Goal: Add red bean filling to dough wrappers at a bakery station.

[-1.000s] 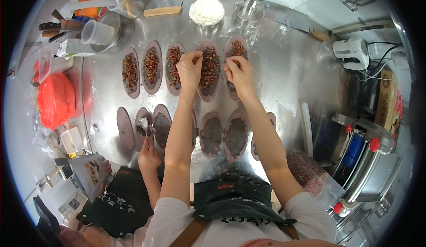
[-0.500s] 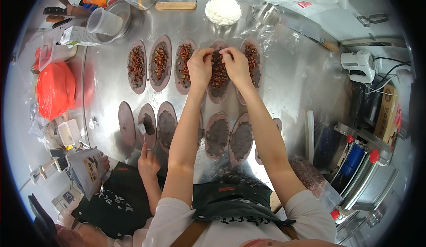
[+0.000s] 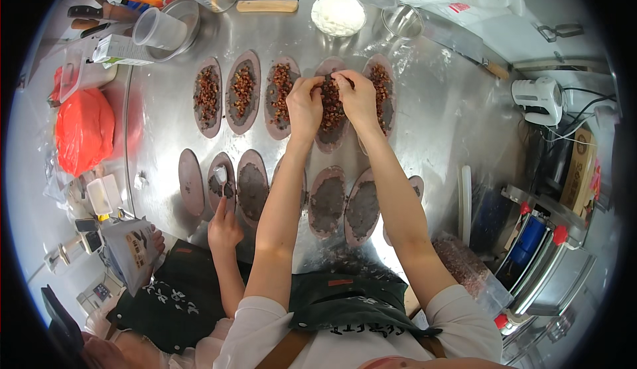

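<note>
Both my hands meet at the far end of an oval purple-grey dough piece (image 3: 332, 145), spread with dark paste and reddish-brown chopped bits. Thumb and fingers of my left hand (image 3: 306, 109) are pinched on its far left edge. Opposite, my right hand (image 3: 357, 100) pinches the same dough at the far right edge. My fingers partly cover the filling. To the left lies another topped dough oval (image 3: 279, 123), close to my left hand. A further topped oval (image 3: 389, 114) sits beside my right wrist, partly behind it.
A nearer row of paste-spread ovals (image 3: 327, 203) lies under my forearms. At left, another person's hand (image 3: 225, 230) works a spoon (image 3: 221, 174) over one oval. Along the back stand a bowl of white powder (image 3: 338, 15), a metal bowl (image 3: 402, 23) and a wooden-handled scraper (image 3: 267, 6).
My hands stay pinched at the dough's far end, with slight finger movement. The other person's spoon and hand have shifted a little right and farther away. The whole view has moved slightly.
</note>
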{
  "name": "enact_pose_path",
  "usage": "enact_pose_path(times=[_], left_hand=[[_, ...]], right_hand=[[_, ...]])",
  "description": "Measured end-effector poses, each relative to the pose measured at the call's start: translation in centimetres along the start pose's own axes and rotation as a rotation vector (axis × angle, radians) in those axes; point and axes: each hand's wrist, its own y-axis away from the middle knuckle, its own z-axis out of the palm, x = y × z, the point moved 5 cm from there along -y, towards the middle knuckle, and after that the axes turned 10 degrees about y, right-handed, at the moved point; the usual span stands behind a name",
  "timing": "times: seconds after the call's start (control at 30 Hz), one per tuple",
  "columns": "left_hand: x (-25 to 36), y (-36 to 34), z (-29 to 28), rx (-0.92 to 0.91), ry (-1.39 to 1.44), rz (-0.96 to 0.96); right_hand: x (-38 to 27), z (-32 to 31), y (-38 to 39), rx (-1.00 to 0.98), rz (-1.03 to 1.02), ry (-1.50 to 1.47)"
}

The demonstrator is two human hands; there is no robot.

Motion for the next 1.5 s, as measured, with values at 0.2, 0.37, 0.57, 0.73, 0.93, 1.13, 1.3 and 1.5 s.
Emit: enact_pose_path(times=[0.2, 0.37, 0.57, 0.73, 0.93, 1.13, 1.3, 1.5], left_hand=[[2.3, 1.9, -0.2, 0.038, 0.26, -0.192], [6.7, 9.7, 1.4, -0.096, 0.458, -0.3], [10.9, 22.5, 3.1, -0.232, 0.126, -0.32], [11.4, 27.5, 7.5, -0.383, 0.191, -0.35], [11.8, 28.5, 10.9, -0.38, 0.185, -0.21], [11.7, 26.3, 11.7, -0.279, 0.135, -0.122], [12.1, 26.8, 11.7, -0.298, 0.134, -0.128], [11.7, 28.6, 10.6, -0.253, 0.158, -0.184]], right_hand=[[0.2, -0.5, 1.3, -0.248, 0.311, -0.737], [1.7, -4.5, 9.4, -0.066, 0.247, -0.619], [5.7, -7.8, 25.5, 0.161, 0.462, -0.38], [8.8, -12.0, 31.1, 0.357, 0.594, -0.521], [8.8, -15.0, 31.0, 0.439, 0.437, -0.347], [7.8, -15.5, 28.7, 0.405, 0.351, -0.482], [8.9, -15.8, 29.0, 0.376, 0.294, -0.514], [9.4, -15.7, 31.1, 0.388, 0.298, -0.531]])
